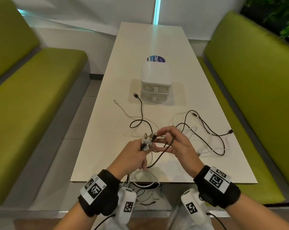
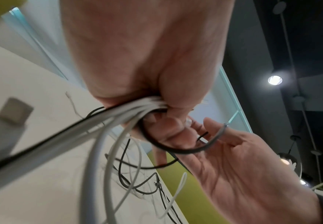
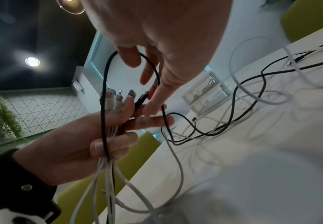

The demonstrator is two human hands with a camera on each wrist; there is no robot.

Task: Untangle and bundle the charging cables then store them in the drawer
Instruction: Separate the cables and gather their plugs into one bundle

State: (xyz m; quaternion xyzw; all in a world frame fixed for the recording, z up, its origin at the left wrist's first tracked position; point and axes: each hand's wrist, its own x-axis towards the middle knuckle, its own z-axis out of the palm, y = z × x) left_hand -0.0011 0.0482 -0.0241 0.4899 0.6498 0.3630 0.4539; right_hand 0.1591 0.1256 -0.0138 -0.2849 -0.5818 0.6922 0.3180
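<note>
— Head view first: where do the cables stand?
— Mostly loose. Black and white charging cables point(image 1: 205, 130) sprawled over the worktop point(image 1: 157, 39), right of centre and near the middle, crossing one another; more strands hanging off the near edge below the wrists.
— And the hands?
— Left hand point(image 1: 133, 153) curled round a cluster of plug ends point(image 1: 148, 140), connectors lined up side by side and poking out past the fingers. Right hand point(image 1: 175, 143) pinching a black cable point(image 3: 105, 84) at thumb and forefinger, just beside that cluster, remaining fingers loosely spread; a loop of it draped over those fingers in the right wrist view.
— Left wrist view adding anything?
— Several white strands and one black gathered in the left fist, trailing down toward the worktop.
— Progress, then?
— Early, by the look of it. Ends collected in one hand, seemingly the start of bundling. Lengths not yet pulled free of the tangle, nothing coiled or tied.
— Storage?
— Small white drawer unit point(image 1: 155, 83) standing far of the tangle, mid-worktop, both drawers shut; possibly something pale inside already, hard to tell. One black plug point(image 1: 136, 95) lying just left of it, a white tip point(image 1: 115, 101) further left.
— Left to do?
— Probably drawing the strands apart, coiling, opening a drawer, placing the bundle inside.
</note>
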